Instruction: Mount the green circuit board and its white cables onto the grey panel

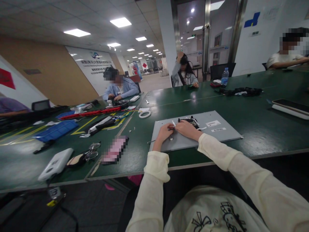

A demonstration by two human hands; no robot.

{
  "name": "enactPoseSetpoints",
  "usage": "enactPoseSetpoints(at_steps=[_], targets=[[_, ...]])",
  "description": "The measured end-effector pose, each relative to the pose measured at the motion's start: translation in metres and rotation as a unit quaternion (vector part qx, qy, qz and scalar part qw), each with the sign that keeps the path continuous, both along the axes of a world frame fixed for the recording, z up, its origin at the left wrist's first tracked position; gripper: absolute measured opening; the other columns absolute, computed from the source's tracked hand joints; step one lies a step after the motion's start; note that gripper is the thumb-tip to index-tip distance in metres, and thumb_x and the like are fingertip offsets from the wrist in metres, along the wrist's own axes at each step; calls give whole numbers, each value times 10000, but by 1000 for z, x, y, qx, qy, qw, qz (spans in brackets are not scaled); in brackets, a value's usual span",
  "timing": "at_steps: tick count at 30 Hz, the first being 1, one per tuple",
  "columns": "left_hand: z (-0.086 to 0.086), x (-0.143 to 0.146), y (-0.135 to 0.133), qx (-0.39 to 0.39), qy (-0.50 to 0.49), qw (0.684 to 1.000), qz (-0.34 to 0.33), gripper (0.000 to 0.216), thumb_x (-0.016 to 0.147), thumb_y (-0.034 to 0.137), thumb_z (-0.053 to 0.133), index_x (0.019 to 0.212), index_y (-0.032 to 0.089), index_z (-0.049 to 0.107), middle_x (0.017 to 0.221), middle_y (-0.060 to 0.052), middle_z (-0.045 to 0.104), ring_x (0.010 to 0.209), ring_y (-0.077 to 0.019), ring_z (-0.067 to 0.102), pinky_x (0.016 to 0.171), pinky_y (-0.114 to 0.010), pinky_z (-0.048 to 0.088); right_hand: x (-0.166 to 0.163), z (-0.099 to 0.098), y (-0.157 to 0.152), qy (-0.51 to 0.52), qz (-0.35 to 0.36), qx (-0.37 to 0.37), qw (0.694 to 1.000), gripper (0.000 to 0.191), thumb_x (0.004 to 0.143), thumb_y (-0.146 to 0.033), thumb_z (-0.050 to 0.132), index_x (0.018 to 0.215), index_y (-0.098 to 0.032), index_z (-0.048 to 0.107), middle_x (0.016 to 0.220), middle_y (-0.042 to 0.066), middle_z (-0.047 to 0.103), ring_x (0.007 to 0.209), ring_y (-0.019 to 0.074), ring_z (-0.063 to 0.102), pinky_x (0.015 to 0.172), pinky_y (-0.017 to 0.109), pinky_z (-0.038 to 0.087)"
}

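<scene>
A flat grey panel (205, 116) lies on the green surface (135, 145), right in front of the person. It has white labels, and a black part (194, 122) with white strips sits on it. The left hand (164, 132) and the right hand (187, 129) are over the panel, close together. Their fingers are bent, but I cannot tell if they grip anything.

To the left there is a white tape roll (148, 115), a blurry pink thing (115, 149), round glasses (92, 151) and a white box (56, 164). Farther off are a blue tray (55, 133) and a long red bar (91, 112). On the right side are a water bottle (225, 77), a messy black heap (241, 91) and a phone (292, 106) on top of something white.

Four other people sit around the surface. One wears a light blue top (129, 86), and one has a hand up to the head. The room is big, with bright ceiling lights (120, 22), tall glass doors (193, 35) and a wall sign (96, 64).
</scene>
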State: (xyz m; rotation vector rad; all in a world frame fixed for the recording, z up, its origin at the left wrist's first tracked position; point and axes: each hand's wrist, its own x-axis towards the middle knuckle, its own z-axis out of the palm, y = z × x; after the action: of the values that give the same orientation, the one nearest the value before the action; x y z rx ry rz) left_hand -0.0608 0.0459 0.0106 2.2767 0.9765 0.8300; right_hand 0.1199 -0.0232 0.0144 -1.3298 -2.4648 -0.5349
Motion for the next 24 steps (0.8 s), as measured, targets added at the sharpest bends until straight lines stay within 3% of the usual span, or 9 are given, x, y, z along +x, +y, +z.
enactPoseSetpoints(at_steps=[8,14,20,24], targets=[[0,2,-1,6,8,1000,12,434,689,71,591,1106,184,640,940,-25,725,890,-170,676,849,-303,532,-3,0,-6,-13,6,-20,1000,278,988,-172,423,978,-111,694,1005,137,695,1002,226,620,1002,392,334],[1,5,-6,65,55,996,6,539,755,123,562,1291,177,566,1339,-76,593,1226,-202,555,1069,-334,416,-3,2,-10,-6,3,-32,999,293,986,-182,416,925,-120,696,974,128,705,967,231,634,983,386,356],[4,8,-13,39,171,984,6,622,874,183,448,1486,211,337,1389,-58,555,1308,-212,496,1124,-363,331,-5,7,-20,21,12,-50,998,275,975,-222,446,1031,-107,689,1070,144,697,1055,233,623,1091,411,278],[3,10,-15,53,194,979,32,529,900,195,425,1428,231,426,1391,-62,553,1312,-222,491,1129,-393,310,-5,9,-29,40,32,-44,998,343,956,-333,488,1118,-86,663,1123,164,680,1103,255,603,1126,444,228]])
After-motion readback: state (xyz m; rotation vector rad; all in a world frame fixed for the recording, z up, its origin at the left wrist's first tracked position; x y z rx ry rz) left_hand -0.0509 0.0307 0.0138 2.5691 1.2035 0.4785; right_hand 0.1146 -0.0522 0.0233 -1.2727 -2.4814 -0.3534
